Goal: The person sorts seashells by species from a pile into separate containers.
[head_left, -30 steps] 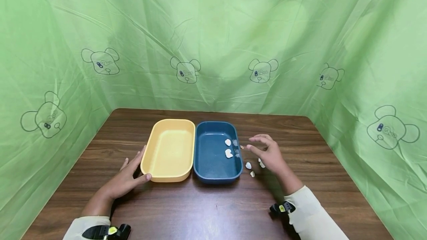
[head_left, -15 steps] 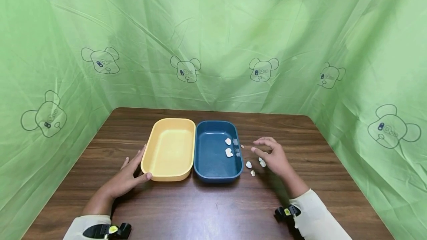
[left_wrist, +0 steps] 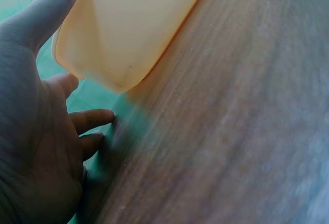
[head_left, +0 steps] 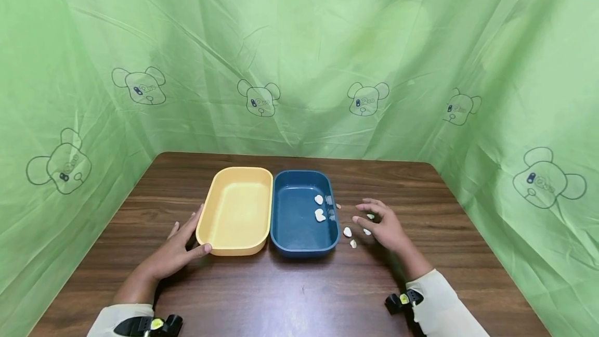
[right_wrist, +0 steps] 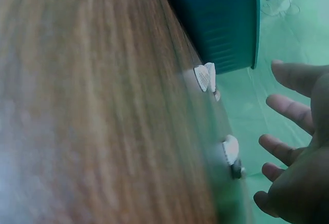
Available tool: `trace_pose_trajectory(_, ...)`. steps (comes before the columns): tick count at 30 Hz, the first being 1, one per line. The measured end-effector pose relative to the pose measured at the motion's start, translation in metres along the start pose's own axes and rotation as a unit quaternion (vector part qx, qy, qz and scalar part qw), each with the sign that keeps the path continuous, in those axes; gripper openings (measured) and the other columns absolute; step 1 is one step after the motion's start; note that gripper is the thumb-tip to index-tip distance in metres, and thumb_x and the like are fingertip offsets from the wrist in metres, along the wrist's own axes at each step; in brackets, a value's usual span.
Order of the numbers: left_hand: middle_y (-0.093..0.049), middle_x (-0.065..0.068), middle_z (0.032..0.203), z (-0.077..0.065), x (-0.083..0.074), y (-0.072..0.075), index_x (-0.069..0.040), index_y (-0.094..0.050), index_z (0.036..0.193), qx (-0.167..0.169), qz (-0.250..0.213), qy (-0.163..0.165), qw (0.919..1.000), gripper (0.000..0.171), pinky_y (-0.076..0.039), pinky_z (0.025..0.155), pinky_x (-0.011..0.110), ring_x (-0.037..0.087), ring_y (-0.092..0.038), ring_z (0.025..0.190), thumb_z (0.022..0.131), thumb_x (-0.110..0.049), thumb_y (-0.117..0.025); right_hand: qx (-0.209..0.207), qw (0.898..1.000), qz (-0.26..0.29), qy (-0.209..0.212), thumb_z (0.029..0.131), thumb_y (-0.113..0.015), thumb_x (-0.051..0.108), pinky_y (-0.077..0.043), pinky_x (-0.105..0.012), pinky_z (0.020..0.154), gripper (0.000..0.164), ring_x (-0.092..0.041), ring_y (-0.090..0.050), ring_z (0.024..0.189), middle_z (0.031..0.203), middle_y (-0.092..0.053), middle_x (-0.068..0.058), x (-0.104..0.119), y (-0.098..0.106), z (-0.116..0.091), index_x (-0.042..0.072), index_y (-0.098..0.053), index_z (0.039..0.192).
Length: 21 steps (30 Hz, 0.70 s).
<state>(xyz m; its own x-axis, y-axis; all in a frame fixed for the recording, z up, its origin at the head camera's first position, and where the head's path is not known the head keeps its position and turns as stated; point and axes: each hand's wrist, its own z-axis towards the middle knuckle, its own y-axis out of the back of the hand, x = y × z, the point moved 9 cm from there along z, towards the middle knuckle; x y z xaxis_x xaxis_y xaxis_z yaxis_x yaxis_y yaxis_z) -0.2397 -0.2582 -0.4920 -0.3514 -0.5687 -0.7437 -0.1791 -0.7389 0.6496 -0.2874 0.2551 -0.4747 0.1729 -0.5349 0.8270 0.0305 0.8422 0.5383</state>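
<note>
Head view: two pale sleeves reach in over the dark wood worktop. On the left, the left hand lies with fingers extended along the yellow tray, its thumb touching the near corner. Across from it, the right hand is spread wide, thumb well apart from the fingers. One white piece shows in that gap, another by the thumb; two more lie left of the hand, toward the blue tray. Inside the blue tray, white pieces rest near its right wall. Beyond the worktop hangs green cloth printed with mouse-like heads.
</note>
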Motion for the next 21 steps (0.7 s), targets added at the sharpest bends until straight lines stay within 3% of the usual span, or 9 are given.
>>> trace_pose_trajectory(6,-0.012,0.033,0.18,0.0,-0.001,0.001,-0.021,-0.006,0.178,0.0,0.003,0.0,1.0,0.105,0.011,0.122,0.088,0.072,-0.011,0.158,0.1,-0.029,-0.076,0.032,0.999,0.038,-0.015,0.094,-0.086,0.019,-0.019,-0.072,0.134,0.046,-0.051,-0.022,0.167,0.169,-0.047,-0.026,-0.017,-0.008,0.0,0.001,-0.075,0.134)
trace_pose_trajectory(14,-0.014,0.029,0.181,0.0,-0.002,0.002,-0.022,-0.009,0.178,-0.004,0.002,0.001,1.0,0.106,0.01,0.124,0.087,0.071,-0.014,0.159,0.098,-0.03,-0.077,0.077,0.996,0.039,-0.022,0.091,-0.09,0.023,-0.012,-0.077,0.133,0.047,-0.049,-0.013,0.17,0.176,-0.037,-0.023,-0.023,-0.02,-0.003,0.006,-0.077,0.133)
trace_pose_trajectory(21,-0.012,0.031,0.18,-0.001,-0.001,0.001,-0.025,-0.006,0.178,-0.001,0.002,0.002,1.0,0.105,0.011,0.123,0.087,0.072,-0.012,0.159,0.099,-0.03,-0.076,0.091,0.996,0.009,-0.018,0.088,-0.093,0.029,-0.006,-0.082,0.13,0.043,-0.051,-0.011,0.17,0.177,-0.036,-0.022,-0.024,-0.025,-0.005,0.014,-0.082,0.127)
